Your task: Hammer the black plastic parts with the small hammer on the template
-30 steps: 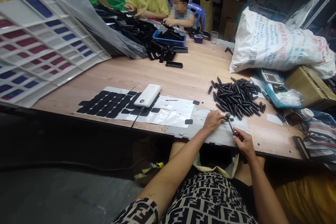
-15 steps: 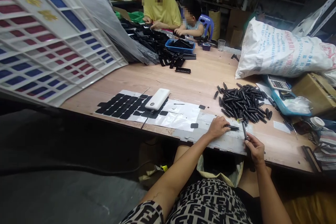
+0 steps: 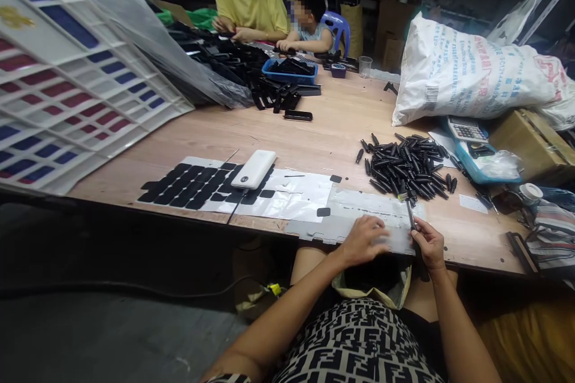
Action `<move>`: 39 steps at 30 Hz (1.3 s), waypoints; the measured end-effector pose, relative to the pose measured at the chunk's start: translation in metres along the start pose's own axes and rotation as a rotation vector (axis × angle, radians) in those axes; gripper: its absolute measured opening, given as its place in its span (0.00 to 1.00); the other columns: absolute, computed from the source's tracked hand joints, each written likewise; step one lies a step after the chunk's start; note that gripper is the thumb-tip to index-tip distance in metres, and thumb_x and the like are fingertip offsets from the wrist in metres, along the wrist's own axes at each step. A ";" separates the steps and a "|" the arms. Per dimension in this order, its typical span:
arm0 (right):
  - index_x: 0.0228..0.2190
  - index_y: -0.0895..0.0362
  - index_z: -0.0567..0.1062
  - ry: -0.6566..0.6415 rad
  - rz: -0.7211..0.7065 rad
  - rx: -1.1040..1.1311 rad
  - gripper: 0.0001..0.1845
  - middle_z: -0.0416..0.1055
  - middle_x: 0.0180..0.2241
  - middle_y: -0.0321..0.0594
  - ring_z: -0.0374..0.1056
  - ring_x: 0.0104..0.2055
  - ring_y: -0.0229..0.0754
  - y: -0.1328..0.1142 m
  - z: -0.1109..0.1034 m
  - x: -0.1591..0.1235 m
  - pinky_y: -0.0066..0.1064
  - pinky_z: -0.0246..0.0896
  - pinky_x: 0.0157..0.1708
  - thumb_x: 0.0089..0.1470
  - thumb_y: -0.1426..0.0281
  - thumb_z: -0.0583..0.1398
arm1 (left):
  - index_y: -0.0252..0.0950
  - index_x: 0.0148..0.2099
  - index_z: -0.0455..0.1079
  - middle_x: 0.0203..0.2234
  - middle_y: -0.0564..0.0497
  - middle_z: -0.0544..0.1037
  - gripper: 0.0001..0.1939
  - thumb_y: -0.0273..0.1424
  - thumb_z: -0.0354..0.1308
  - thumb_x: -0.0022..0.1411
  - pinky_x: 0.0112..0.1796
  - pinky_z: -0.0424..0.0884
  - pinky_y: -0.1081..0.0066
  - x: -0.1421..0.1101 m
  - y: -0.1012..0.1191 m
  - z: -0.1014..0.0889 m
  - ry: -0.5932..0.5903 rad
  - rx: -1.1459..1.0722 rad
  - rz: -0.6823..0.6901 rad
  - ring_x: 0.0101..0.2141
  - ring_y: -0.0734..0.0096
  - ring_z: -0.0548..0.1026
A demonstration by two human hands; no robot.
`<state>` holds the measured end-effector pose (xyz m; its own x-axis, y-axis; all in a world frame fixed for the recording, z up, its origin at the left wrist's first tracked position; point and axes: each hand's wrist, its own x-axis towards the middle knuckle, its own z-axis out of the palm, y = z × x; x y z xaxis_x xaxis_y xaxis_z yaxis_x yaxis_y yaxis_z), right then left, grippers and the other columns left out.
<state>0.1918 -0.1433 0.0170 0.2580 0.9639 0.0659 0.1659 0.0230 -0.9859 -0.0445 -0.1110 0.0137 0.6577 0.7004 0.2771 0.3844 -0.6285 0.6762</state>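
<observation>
My right hand (image 3: 426,243) is closed round the handle of a small hammer (image 3: 409,213) whose head points up toward a pile of black pen-like parts (image 3: 406,166). My left hand (image 3: 365,239) hovers at the table's near edge over a grey metal plate (image 3: 314,228), above a beige bag (image 3: 390,287) in my lap. Its fingers are curled and blurred; what they hold, if anything, is not visible. Black adhesive pads on white backing sheets (image 3: 202,185) lie to the left with a white power bank (image 3: 254,169) on top.
A big white sack (image 3: 467,75), a calculator (image 3: 467,130) in a blue tray and a cardboard box (image 3: 532,143) crowd the right. White divided trays (image 3: 67,90) lean at the left. Two people work at the far end among black parts and a blue bin (image 3: 287,72).
My left hand has pulled back from the plate's middle to the table edge above the bag. The black part it held there is out of sight. The hammer has lifted slightly.
</observation>
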 end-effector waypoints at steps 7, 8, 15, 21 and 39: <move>0.48 0.59 0.77 -0.047 -0.017 -0.067 0.23 0.69 0.26 0.33 0.65 0.20 0.33 0.001 0.001 0.000 0.28 0.63 0.22 0.51 0.63 0.63 | 0.41 0.53 0.74 0.44 0.47 0.75 0.16 0.31 0.61 0.62 0.47 0.66 0.59 0.093 -0.054 -0.033 0.268 0.206 -0.257 0.47 0.58 0.67; 0.48 0.59 0.77 -0.044 -0.018 -0.067 0.23 0.68 0.26 0.33 0.65 0.20 0.33 0.001 0.002 0.000 0.28 0.63 0.22 0.51 0.64 0.63 | 0.42 0.52 0.74 0.45 0.48 0.75 0.16 0.30 0.61 0.61 0.48 0.65 0.58 0.102 -0.061 -0.035 0.263 0.236 -0.269 0.48 0.56 0.67; 0.48 0.59 0.77 -0.043 -0.004 -0.040 0.23 0.66 0.26 0.32 0.64 0.20 0.32 0.001 0.003 -0.001 0.27 0.62 0.21 0.50 0.64 0.63 | 0.42 0.40 0.76 0.40 0.47 0.76 0.08 0.32 0.66 0.57 0.49 0.63 0.57 0.109 -0.082 -0.028 0.201 0.287 -0.312 0.48 0.54 0.66; 0.48 0.59 0.77 -0.041 0.003 -0.035 0.23 0.65 0.26 0.31 0.64 0.20 0.32 0.002 0.003 -0.001 0.26 0.62 0.21 0.49 0.64 0.63 | 0.39 0.39 0.75 0.36 0.50 0.78 0.07 0.31 0.66 0.56 0.46 0.63 0.60 0.094 -0.072 -0.014 0.167 0.102 -0.272 0.43 0.60 0.68; 0.49 0.60 0.77 -0.028 -0.080 -0.268 0.24 0.66 0.27 0.34 0.60 0.22 0.32 -0.012 0.011 -0.006 0.26 0.59 0.22 0.52 0.64 0.62 | 0.44 0.44 0.80 0.36 0.50 0.75 0.09 0.34 0.63 0.62 0.46 0.63 0.61 0.092 -0.072 0.000 0.180 0.062 -0.234 0.43 0.62 0.67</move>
<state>0.1780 -0.1460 0.0265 0.2080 0.9689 0.1340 0.4315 0.0321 -0.9015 -0.0114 -0.0015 -0.0099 0.4233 0.8739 0.2390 0.5548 -0.4586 0.6942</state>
